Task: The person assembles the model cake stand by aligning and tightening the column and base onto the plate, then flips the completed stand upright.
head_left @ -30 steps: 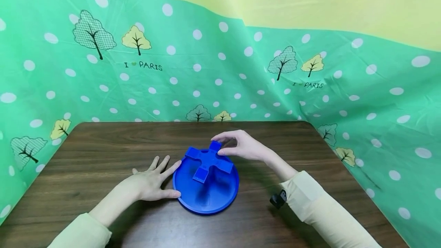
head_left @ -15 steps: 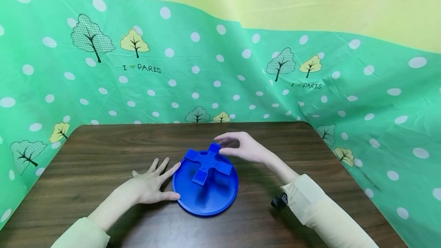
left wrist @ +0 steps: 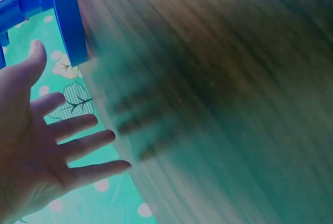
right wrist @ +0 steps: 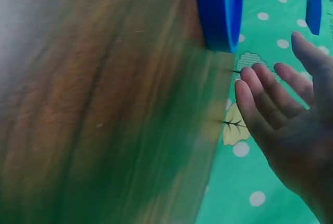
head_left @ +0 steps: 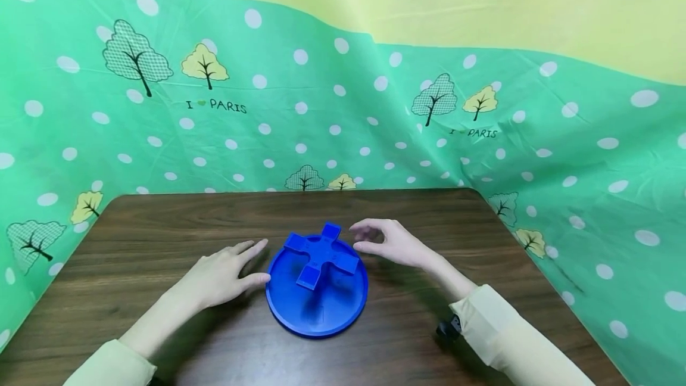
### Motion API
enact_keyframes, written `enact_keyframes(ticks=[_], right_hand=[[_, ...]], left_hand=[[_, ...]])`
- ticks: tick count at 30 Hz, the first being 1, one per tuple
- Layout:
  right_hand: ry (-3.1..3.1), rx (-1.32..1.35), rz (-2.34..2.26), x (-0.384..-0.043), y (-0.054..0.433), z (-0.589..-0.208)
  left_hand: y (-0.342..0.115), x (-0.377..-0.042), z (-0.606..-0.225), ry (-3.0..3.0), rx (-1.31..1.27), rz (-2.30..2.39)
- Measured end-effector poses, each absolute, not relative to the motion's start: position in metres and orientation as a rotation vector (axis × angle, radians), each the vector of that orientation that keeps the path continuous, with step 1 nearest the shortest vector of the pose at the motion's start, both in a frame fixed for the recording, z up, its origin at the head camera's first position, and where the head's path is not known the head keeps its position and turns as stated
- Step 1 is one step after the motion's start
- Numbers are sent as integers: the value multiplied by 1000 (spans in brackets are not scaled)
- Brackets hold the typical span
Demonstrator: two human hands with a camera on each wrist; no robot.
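A round blue base [head_left: 316, 320] with a raised rim stands on the table. Above it a blue cross-shaped piece [head_left: 321, 253] with four flat arms is held up; the left wrist view shows a thick blue stem between the two. My left hand [head_left: 225, 273] hovers at the base's left side, fingers spread and thumb close to the rim; in the left wrist view a gap shows between thumb and base [left wrist: 67, 21]. Just right of the cross's far arm, my right hand [head_left: 393, 243] holds nothing, its fingers loosely bent and apart from the blue piece.
The dark wood-grain table [head_left: 177, 219] extends around the base. Behind and beside it hangs a green and yellow cloth [head_left: 300, 88] with dots and trees. A small black device [head_left: 449, 327] sits at the right sleeve cuff.
My right hand has let go of the cross's far arm and moved off to the right. The left fingers have come away from the base's rim, leftward. The blue stand stays in place.
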State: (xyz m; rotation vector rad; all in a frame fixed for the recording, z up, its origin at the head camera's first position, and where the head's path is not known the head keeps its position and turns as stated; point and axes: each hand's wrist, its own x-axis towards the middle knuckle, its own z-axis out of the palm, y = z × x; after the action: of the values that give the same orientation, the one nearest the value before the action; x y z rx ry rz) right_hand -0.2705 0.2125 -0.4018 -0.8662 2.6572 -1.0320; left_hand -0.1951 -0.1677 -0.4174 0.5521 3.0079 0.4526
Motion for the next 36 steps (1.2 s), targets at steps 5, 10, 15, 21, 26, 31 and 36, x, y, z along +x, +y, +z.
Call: enact_keyframes(ticks=[5, 10, 15, 21, 26, 31, 36], right_hand=[[2627, -756, -1024, -265, 216, -407], [2592, -698, -1000, -260, 214, -410], [2624, -633, -923, -255, 210, -415], [2650, -546, -825, -252, 205, -419], [2617, -491, -750, -250, 203, -420], [2591, -536, -711, -247, 202, -422], [2595, -549, -732, -245, 201, -422]], left_hand=[[-163, -199, -416, 3131, 514, 505], [-159, -202, -417, 3135, 457, 564], [-156, -204, -417, 3042, 383, 586], [-151, -206, -419, 2976, 331, 553], [-144, -206, -422, 2941, 354, 503], [-139, -205, -422, 2940, 405, 458], [-136, -207, -425, 2957, 447, 410]])
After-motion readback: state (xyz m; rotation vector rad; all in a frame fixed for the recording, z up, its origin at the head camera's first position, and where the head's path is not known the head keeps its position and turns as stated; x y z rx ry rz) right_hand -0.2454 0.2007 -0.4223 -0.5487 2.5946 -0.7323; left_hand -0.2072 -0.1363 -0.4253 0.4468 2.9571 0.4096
